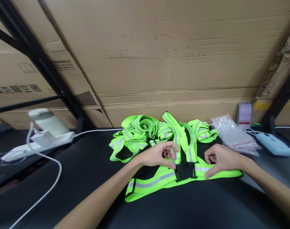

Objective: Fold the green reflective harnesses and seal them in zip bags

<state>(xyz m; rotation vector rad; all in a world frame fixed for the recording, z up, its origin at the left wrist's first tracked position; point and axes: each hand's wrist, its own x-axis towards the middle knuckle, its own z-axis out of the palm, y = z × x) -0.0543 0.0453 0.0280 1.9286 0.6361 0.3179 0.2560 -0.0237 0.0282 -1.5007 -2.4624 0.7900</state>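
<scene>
A fluorescent green reflective harness with grey stripes lies in front of me, its waist belt [156, 181] spread sideways. A black buckle [185, 171] sits in the belt's middle, with two straps running up from it toward the back. My left hand [160, 154] is at the buckle's left side, fingers loosely curled and thumb apart from them, its tip by the buckle's edge. To the right of the buckle, my right hand [220, 159] rests its thumb on the belt. Its other fingers are bent and a gap separates them from the thumb. Neither hand appears to grip anything.
Bundled green reflective straps [133, 136] lie behind the left hand, and another roll [203, 131] sits farther right. Clear plastic bags [233, 133], a light blue device [275, 143], a white power strip [40, 144] and a pale bottle [49, 121] flank the black tabletop [83, 171]. Cardboard [171, 63] stands behind.
</scene>
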